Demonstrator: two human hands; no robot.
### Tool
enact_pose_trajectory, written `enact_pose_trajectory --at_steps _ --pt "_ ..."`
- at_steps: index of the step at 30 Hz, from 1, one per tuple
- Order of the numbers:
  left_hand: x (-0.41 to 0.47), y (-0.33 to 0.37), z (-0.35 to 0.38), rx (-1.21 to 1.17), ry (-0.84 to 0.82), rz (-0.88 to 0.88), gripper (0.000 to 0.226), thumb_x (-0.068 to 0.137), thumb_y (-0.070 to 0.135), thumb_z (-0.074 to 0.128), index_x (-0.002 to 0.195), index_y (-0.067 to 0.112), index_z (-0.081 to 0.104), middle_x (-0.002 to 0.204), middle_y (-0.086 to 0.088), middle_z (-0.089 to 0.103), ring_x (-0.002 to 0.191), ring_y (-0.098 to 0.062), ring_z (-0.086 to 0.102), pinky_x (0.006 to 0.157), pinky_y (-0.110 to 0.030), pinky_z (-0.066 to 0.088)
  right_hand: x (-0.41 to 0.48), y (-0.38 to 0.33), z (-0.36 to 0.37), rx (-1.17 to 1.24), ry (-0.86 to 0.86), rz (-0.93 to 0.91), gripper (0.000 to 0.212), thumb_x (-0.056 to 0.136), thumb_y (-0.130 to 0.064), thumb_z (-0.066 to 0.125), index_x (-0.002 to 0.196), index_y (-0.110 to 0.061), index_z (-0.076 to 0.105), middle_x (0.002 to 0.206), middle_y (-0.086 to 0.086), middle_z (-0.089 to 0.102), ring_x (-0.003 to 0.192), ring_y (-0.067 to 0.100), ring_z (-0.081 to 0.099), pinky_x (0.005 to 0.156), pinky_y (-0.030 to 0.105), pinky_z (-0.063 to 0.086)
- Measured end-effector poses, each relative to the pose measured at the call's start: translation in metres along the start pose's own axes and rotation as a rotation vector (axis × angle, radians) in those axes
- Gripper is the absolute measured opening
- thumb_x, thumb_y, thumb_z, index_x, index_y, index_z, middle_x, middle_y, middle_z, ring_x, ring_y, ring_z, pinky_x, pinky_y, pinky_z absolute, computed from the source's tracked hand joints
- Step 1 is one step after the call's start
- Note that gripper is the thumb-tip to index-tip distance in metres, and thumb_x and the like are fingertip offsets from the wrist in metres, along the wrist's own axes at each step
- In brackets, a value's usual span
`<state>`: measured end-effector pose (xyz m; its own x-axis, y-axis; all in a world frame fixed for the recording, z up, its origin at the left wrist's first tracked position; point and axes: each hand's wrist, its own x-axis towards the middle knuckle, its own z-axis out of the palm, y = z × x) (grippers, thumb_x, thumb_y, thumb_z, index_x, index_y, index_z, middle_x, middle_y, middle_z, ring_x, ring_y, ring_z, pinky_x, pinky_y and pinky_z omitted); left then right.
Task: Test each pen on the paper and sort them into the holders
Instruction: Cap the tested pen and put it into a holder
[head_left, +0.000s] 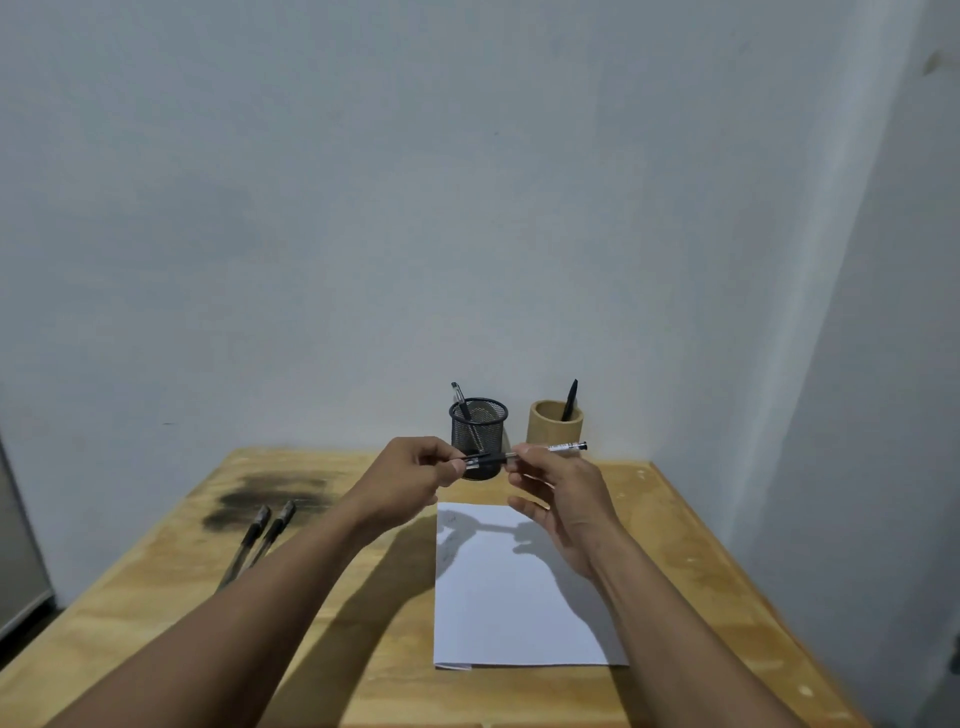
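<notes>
Hovering level above the far edge of the white sheet of paper (514, 597), a slim pen with a clear barrel and black cap (524, 453) is held between both hands, just in front of the black wire-mesh cylinder holder (478, 434). The left hand (415, 475) has its grip pinched on the dark capped end with thumb and fingertips. The right hand (558, 493) has its grip pinched round the clear barrel, lower fingers loosely spread (whether the cap is fully seated I cannot tell). The mesh holder carries one clear-barrelled pen (460, 397) leaning left, and just beside it to the right the tan wooden cylinder holder (555, 423) carries one black pen (570, 399) leaning right. The paper lies flat on the pale wooden counter (363, 649), with faint scribbles near its far left corner. Two dark pens (248, 543) lie side by side on the counter's left part, well apart from the paper, their far ends near a black smudge (270, 499) on the wood.
</notes>
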<state>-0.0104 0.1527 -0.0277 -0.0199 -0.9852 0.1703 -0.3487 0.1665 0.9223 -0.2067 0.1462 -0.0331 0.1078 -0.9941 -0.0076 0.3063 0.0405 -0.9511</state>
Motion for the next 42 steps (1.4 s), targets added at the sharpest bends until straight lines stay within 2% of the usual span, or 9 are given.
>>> enact_pose_trajectory --at_steps 9,16,19,22,25,30,34,37,42 --pt "0.006 0.005 -0.005 -0.100 0.017 -0.041 0.009 0.091 0.016 0.067 0.098 0.013 0.073 0.087 0.003 0.067 0.084 -0.009 0.061 0.076 -0.029 0.052 0.002 -0.025 -0.025 -0.228 -0.217 0.095 0.022 0.086 -0.025 0.073 0.102 -0.010 0.077 0.090 0.006 0.075 0.077 0.013 0.063 0.067 0.028 0.049" --pt "0.029 0.013 -0.005 -0.098 0.021 0.010 0.010 0.091 0.015 0.067 0.098 0.015 0.074 0.092 -0.001 0.069 0.083 -0.007 0.061 0.078 -0.030 0.052 0.026 -0.046 -0.016 -0.772 -0.329 0.017 0.019 0.091 -0.019 0.074 0.108 -0.013 0.077 0.084 -0.003 0.073 0.074 0.007 0.059 0.063 0.021 0.043" --pt "0.042 0.015 0.000 -0.154 0.123 0.012 0.015 0.092 0.019 0.063 0.105 0.015 0.071 0.099 -0.005 0.071 0.090 -0.012 0.062 0.083 -0.034 0.052 0.044 -0.048 -0.011 -0.862 -0.284 -0.042 0.011 0.093 -0.013 0.071 0.103 -0.009 0.074 0.081 0.002 0.072 0.069 0.010 0.059 0.062 0.024 0.044" --pt "0.061 -0.001 0.003 -0.204 0.246 -0.036 0.032 0.089 0.024 0.061 0.121 0.019 0.063 0.111 -0.003 0.068 0.103 -0.018 0.061 0.088 -0.037 0.052 0.065 -0.050 -0.007 -0.699 -0.164 -0.092 0.002 0.094 -0.008 0.069 0.095 -0.009 0.069 0.074 0.004 0.067 0.060 0.017 0.056 0.057 0.031 0.043" --pt "0.077 -0.025 0.009 -0.023 0.245 -0.094 0.061 0.084 0.027 0.071 0.139 0.020 0.047 0.125 -0.002 0.059 0.105 -0.019 0.061 0.080 -0.031 0.051 0.090 -0.054 0.002 -0.667 -0.020 -0.276 0.007 0.093 -0.011 0.071 0.091 -0.016 0.067 0.085 0.004 0.070 0.079 0.021 0.070 0.067 0.034 0.056" --pt "0.105 -0.052 0.027 0.219 0.203 -0.090 0.098 0.075 0.042 0.082 0.152 0.015 0.028 0.144 -0.010 0.050 0.128 -0.027 0.051 0.100 -0.035 0.044 0.135 -0.043 0.019 -0.734 0.140 -0.457 0.005 0.087 -0.024 0.073 0.086 -0.026 0.068 0.082 -0.002 0.073 0.086 0.019 0.074 0.084 0.048 0.060" --pt "0.121 -0.068 0.034 0.299 0.212 -0.034 0.082 0.076 0.042 0.081 0.144 0.015 0.044 0.136 -0.006 0.059 0.125 -0.024 0.055 0.092 -0.029 0.045 0.156 -0.032 0.030 -0.853 0.147 -0.404 0.007 0.090 -0.022 0.072 0.096 -0.020 0.072 0.090 -0.001 0.074 0.090 0.019 0.070 0.079 0.031 0.054" --pt "0.125 -0.074 0.038 0.254 0.199 0.019 0.061 0.078 0.036 0.080 0.131 0.019 0.055 0.121 0.001 0.068 0.111 -0.017 0.063 0.083 -0.022 0.043 0.168 -0.024 0.034 -1.034 0.106 -0.336 0.004 0.089 -0.023 0.073 0.091 -0.019 0.072 0.092 0.003 0.074 0.090 0.022 0.069 0.075 0.031 0.051" --pt "0.128 -0.078 0.037 0.190 0.183 0.027 0.059 0.076 0.032 0.083 0.128 0.020 0.057 0.117 0.003 0.070 0.103 -0.011 0.064 0.078 -0.016 0.044 0.177 -0.017 0.035 -1.149 0.143 -0.301 0.015 0.088 -0.027 0.076 0.087 -0.012 0.077 0.094 0.006 0.075 0.091 0.025 0.068 0.077 0.033 0.055"
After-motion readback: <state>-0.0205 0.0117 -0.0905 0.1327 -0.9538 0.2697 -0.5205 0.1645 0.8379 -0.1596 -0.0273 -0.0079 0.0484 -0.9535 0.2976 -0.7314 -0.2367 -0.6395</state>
